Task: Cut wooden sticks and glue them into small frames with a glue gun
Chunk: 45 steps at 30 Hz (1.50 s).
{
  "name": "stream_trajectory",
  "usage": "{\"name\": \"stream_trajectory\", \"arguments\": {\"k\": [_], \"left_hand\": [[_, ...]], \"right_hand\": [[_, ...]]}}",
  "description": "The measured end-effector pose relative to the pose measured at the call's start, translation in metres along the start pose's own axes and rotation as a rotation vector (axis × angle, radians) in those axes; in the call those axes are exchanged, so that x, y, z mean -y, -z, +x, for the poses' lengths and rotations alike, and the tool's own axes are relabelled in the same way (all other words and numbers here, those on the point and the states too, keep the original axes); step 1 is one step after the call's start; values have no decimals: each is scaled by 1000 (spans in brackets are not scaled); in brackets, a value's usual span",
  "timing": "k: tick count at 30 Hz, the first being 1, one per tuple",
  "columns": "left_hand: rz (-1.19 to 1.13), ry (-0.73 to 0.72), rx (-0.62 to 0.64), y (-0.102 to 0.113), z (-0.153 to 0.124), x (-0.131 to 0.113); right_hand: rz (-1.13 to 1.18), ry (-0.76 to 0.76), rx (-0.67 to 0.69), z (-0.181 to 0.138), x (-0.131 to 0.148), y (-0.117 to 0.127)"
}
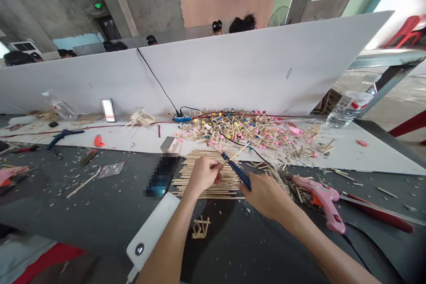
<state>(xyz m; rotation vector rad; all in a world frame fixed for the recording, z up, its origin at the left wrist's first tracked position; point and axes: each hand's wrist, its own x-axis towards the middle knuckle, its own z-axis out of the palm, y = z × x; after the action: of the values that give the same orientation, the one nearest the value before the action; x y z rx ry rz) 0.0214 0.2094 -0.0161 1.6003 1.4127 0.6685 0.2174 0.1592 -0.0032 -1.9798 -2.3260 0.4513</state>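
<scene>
My left hand [203, 175] pinches a thin wooden stick [240, 151], which slants up to the right. My right hand [266, 193] is wrapped round the blue handles of a pair of pliers [237, 169]. The jaws of the pliers meet the stick just right of my left fingertips; whether they are closed on it I cannot tell. Below both hands lies a layer of long wooden sticks [189, 177], side by side. Nearer to me on the dark table sits a small frame of glued sticks [200, 227].
Behind my hands spreads a heap of short sticks with coloured ends [229, 128]. A pink glue gun [324, 199] and a red-handled tool [382, 215] lie right. A white power bank [153, 235] lies by my left forearm. Water bottles [349, 106] and a white partition [213, 66] stand farther back.
</scene>
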Motion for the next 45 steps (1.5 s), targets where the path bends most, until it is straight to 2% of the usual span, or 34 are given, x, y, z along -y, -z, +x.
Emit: {"name": "stream_trajectory", "arguments": {"k": [10,17,24,29,33,37,41,45], "left_hand": [[-5,28,118,-9,-7,-9],[-20,70,144,-12,-4,-5],[-43,101,131,-10,0,-1],[-57,88,145,2,1,2],[41,48,353,5,-9,-6],[256,-26,544,-5,-22,-19],[466,-204,574,-23,-28,-25],[616,-281,568,-41,-27,-22]], "right_hand": [[85,-73,11,-18,-13,-13],[126,-60,43,-14,-21,-19],[155,-67,-1,-7,-23,-31],[243,-51,-76,-4,-27,-24],[332,-55,-153,-5,-34,-12],[407,-117,-221,-4,-42,-4],[480,-119,-244,-3,-47,-1],[506,-119,-258,-5,-49,1]]}}
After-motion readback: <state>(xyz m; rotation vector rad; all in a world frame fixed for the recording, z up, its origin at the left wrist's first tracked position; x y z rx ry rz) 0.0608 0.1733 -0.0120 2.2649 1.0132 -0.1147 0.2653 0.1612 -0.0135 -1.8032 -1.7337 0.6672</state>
